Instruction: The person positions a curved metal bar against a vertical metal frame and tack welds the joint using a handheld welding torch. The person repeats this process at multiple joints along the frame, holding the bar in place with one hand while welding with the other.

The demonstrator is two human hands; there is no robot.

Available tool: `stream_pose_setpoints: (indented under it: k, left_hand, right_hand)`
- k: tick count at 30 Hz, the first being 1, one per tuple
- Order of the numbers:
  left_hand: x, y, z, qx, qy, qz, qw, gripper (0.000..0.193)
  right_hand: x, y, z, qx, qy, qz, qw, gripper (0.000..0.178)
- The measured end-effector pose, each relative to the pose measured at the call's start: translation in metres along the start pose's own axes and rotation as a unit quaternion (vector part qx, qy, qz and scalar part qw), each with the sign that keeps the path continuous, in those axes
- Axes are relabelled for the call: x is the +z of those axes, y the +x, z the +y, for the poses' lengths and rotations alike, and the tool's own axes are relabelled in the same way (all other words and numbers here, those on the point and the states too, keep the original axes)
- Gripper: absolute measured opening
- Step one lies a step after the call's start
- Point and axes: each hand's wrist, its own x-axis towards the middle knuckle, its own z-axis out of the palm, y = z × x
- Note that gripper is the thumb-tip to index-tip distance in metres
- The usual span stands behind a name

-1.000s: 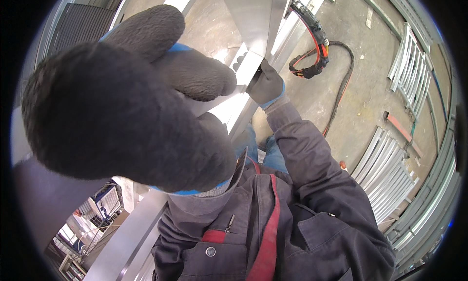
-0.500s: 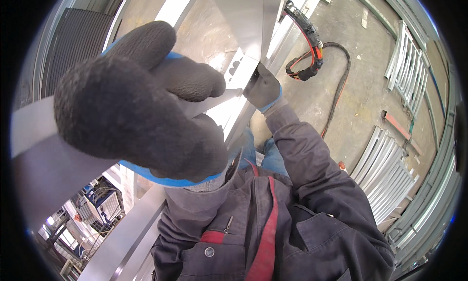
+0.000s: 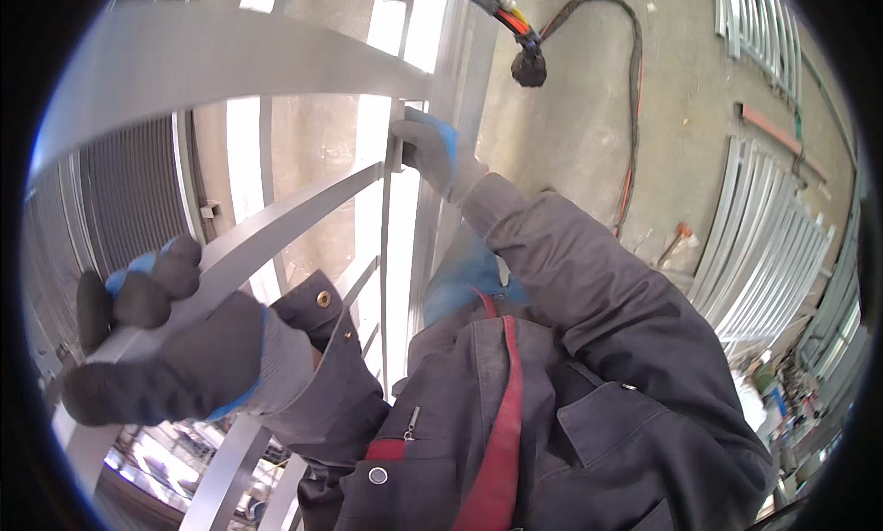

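My left hand (image 3: 175, 347), in a dark coated glove with blue backing, is at the left, its fingers and thumb apart. It is against a light grey metal bar (image 3: 290, 209) of a frame; part of the bar is covered by the hand. My right hand (image 3: 430, 154), in the same kind of glove, is closed round a narrow upright of the metal frame (image 3: 395, 218), close to where a wide, blurred flat bar (image 3: 248, 57) joins it. The tips of its fingers are partly hidden behind the upright.
A thick cable bundle (image 3: 529, 57) hangs at the top, its black hose (image 3: 636, 98) looping down over the concrete floor (image 3: 589, 144). At the right lie slatted metal panels (image 3: 759, 241) and a reddish bar (image 3: 782, 140). A dark ribbed panel (image 3: 133, 190) stands at the left.
My left hand has dropped from close to the camera to the bar at the left. My right hand has shifted slightly left along the frame. The whole view has turned.
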Motion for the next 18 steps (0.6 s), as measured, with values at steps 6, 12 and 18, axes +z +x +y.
stream_pose_setpoints:
  k: [6, 12, 18]
  left_hand:
    - [0.055, 0.001, 0.072, -0.183, -0.041, 0.205, 0.961, 0.089]
    - [0.039, 0.010, 0.063, -0.129, -0.040, 0.182, 0.974, 0.069]
    - [-0.036, 0.047, 0.040, -0.219, -0.339, 0.027, 0.915, 0.080]
  right_hand:
    - [-0.001, -0.007, 0.005, -0.011, 0.014, -0.008, 1.000, 0.023]
    - [-0.006, 0.002, 0.020, -0.043, 0.008, -0.045, 0.998, 0.024]
    - [-0.018, -0.003, 0.032, -0.074, -0.010, -0.074, 0.994, 0.056]
